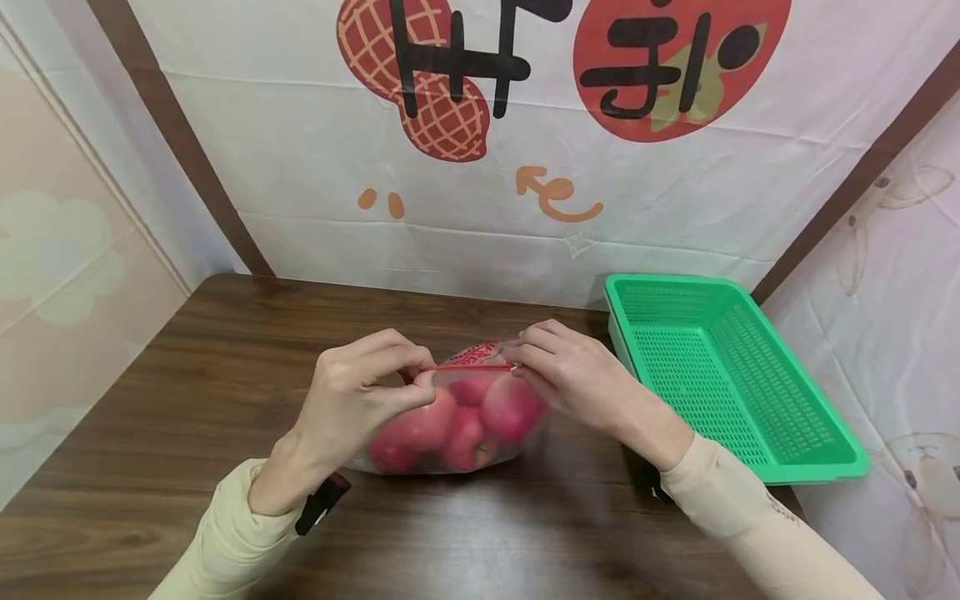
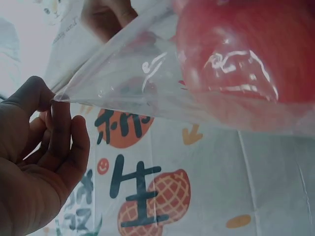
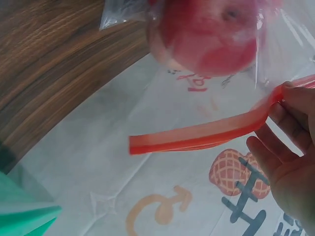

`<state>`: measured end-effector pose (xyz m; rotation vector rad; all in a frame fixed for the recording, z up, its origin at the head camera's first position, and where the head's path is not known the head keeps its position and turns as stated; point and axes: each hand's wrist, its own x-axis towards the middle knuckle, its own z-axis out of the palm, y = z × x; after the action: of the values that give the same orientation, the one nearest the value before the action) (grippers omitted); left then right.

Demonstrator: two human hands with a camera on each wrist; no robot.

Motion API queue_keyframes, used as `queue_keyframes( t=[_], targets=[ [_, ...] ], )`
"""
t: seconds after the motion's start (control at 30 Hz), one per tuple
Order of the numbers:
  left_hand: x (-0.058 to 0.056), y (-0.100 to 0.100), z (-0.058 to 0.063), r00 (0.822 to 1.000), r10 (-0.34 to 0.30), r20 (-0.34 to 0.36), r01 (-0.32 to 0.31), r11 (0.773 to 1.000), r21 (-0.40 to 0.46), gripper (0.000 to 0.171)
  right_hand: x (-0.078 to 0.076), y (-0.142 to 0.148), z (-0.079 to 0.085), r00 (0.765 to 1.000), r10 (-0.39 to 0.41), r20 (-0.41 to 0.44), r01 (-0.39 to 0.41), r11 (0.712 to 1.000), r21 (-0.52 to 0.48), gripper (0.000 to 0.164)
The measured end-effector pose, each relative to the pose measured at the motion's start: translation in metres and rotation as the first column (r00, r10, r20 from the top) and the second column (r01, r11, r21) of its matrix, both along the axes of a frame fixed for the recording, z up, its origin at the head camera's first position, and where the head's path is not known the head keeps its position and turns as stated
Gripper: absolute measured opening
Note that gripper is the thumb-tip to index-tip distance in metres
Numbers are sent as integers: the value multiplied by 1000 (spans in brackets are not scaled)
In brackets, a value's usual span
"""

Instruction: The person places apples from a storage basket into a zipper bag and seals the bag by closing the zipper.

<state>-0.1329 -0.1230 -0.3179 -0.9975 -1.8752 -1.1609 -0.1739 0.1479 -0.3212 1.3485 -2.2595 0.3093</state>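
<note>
A clear zip bag (image 1: 465, 454) with several red apples (image 1: 423, 423) inside lies on the table between both hands. Along its top runs a red zip strip (image 1: 472, 367), stretched from one hand to the other. My left hand (image 1: 367, 385) pinches the bag's top edge at the left; in the left wrist view, thumb and finger meet on a corner of the clear plastic (image 2: 106, 81). Farther right, my right hand (image 1: 570, 371) pinches the red strip (image 3: 197, 136), whose free end sticks out past the fingers in the right wrist view.
A green plastic basket (image 1: 750, 392) with perforated walls stands at the right, beside my right forearm. The brown wooden table (image 1: 187, 400) backs onto a white printed cloth (image 1: 465, 242). More patterned cloth hangs along both sides.
</note>
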Motion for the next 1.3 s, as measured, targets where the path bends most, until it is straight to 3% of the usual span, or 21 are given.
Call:
queue_keyframes(
  t=[0.47,0.73,0.97,1.07,1.3],
  targets=[
    [5,-12,8,996,55,65,-58,997,53,26,-2,17,1,991,-86,100,84,996,19,15],
    [3,-25,9,994,52,92,-61,994,93,28,-6,30,0,975,-116,188,114,993,23,14],
    [2,-36,8,983,103,149,-125,982,142,30,-12,45,-2,948,-206,243,199,979,55,15],
    [2,-42,8,978,128,164,-153,976,154,29,-12,50,-2,945,-237,227,228,972,65,14],
    [-2,-53,7,971,172,165,-201,964,173,26,-13,57,9,961,-247,121,249,969,5,12]
  ],
)
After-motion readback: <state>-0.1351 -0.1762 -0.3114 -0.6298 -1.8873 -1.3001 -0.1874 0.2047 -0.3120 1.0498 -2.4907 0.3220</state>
